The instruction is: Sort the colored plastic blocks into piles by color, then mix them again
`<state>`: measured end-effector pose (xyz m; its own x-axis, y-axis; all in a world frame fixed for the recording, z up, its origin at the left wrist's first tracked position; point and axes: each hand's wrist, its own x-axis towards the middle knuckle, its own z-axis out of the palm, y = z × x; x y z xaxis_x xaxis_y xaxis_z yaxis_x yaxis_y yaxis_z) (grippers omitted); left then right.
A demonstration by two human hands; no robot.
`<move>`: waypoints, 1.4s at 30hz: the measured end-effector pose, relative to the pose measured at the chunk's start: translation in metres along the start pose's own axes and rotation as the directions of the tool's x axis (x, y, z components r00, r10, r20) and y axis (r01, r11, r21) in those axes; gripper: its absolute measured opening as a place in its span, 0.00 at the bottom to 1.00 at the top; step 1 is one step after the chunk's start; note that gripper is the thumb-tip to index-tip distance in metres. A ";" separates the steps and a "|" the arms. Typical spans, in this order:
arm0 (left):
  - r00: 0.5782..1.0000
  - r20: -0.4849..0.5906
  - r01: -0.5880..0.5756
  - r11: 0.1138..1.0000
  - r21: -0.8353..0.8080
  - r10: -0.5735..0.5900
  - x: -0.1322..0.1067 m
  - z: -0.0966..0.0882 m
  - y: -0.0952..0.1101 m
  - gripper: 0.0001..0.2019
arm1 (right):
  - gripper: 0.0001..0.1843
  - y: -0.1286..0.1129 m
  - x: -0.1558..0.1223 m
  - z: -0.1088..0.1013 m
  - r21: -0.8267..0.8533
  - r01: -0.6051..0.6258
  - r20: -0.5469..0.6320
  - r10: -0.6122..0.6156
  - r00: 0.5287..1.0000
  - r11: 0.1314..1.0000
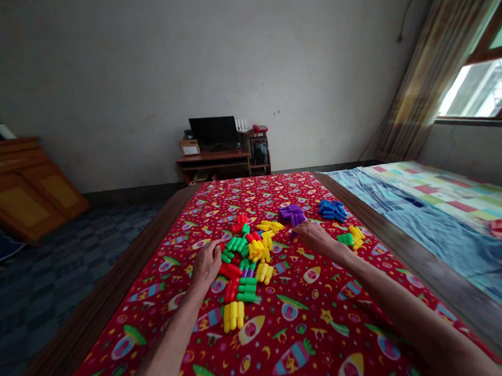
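Observation:
A pile of small plastic toy pieces made of rounded tubes lies mid-table, with green pieces (pixel 236 244), red pieces (pixel 230 270) and yellow pieces (pixel 258 249) mixed together. At the pile's left edge is my left hand (pixel 207 263), its fingers curled in by a bit of red; what they hold, if anything, is hidden. My right hand (pixel 313 235) is closed just in front of the purple pieces (pixel 292 212), with a bit of purple showing at its fingertips. Blue pieces (pixel 332 210) form a separate heap beyond it to the right.
A red patterned cloth (pixel 293 321) covers the table. Green and yellow pieces (pixel 356 237) lie near its right side. A bed (pixel 405 201) stands along the right, a desk with a monitor (pixel 213 132) against the far wall, and a wooden cabinet (pixel 25 185) at left.

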<state>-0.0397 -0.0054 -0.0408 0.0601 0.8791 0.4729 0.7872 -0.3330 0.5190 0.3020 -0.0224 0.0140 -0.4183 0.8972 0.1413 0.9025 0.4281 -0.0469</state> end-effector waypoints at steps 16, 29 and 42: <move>0.999 -0.035 -0.003 0.999 -0.045 0.001 -0.002 0.005 -0.002 0.17 | 0.18 0.021 0.064 -0.013 -0.121 -0.126 -0.162 0.106 0.981 0.985; 1.000 -0.008 -0.014 0.999 -0.038 0.014 0.000 0.004 -0.005 0.18 | 0.17 -0.044 0.068 0.008 0.154 0.274 -0.293 -0.221 0.930 0.949; 0.978 -0.086 0.178 0.972 -0.154 -0.192 -0.002 0.001 0.005 0.19 | 0.25 -0.098 0.116 0.031 0.351 0.264 -0.305 -0.157 0.939 0.898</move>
<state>-0.0353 -0.0085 -0.0402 -0.1453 0.8941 0.4236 0.6815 -0.2200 0.6980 0.1621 0.0435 0.0043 -0.5030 0.7429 0.4417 0.6643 0.6592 -0.3522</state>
